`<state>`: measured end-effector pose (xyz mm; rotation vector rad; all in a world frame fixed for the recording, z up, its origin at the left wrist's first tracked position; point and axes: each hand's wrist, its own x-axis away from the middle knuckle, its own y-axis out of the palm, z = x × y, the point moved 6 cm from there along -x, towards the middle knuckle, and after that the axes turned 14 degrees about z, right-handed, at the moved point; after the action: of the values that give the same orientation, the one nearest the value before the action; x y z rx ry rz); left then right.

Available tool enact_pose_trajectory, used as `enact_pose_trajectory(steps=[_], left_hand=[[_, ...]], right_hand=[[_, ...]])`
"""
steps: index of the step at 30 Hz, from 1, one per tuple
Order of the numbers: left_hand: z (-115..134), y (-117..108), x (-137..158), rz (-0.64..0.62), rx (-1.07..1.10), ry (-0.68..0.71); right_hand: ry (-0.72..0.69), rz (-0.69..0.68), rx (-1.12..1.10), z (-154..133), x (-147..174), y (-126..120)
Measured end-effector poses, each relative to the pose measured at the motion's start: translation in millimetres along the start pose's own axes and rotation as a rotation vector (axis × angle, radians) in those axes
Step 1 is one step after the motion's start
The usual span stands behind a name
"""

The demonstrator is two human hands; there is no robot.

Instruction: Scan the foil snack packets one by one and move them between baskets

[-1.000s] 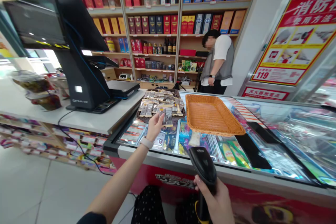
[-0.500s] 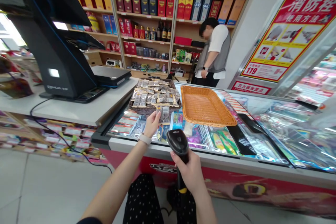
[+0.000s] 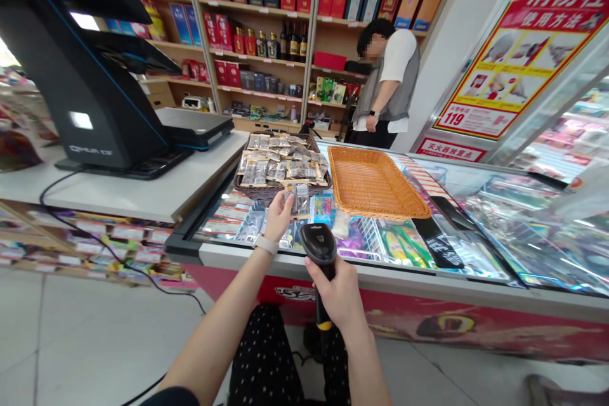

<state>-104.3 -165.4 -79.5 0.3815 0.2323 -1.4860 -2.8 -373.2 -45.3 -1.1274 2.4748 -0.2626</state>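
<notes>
My left hand point(image 3: 279, 219) pinches a small flat packet point(image 3: 299, 200) with a dark, see-through front, held just in front of the dark wicker basket point(image 3: 259, 192). More packets point(image 3: 280, 158) of the same look lie heaped in that basket. In my right hand point(image 3: 340, 292) is a black barcode scanner point(image 3: 318, 243), its head pointing up and forward at the packet, a short way apart from it. The scanner's handle ends in a yellow band. To the right of the dark basket is an orange wicker tray point(image 3: 375, 181) with nothing in it.
Both baskets stand on a glass-topped chest freezer point(image 3: 304, 252) with packaged goods inside. At left, a counter point(image 3: 190, 181) carries a checkout scale point(image 3: 109, 108) with a trailing cable point(image 3: 114, 257). A person point(image 3: 387, 85) stands behind the freezer, before shelves of boxes and bottles.
The view has tilted down and shifted slightly. My left hand still holds the packet and my right hand the scanner, both in nearly the same places.
</notes>
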Motion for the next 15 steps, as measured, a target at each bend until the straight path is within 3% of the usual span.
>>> enact_pose_trajectory(steps=[15], left_hand=[[-0.1, 3.2, -1.4, -0.012, -0.007, -0.003]], right_hand=[[-0.006, 0.046, -0.071, -0.9, -1.6, -5.8]])
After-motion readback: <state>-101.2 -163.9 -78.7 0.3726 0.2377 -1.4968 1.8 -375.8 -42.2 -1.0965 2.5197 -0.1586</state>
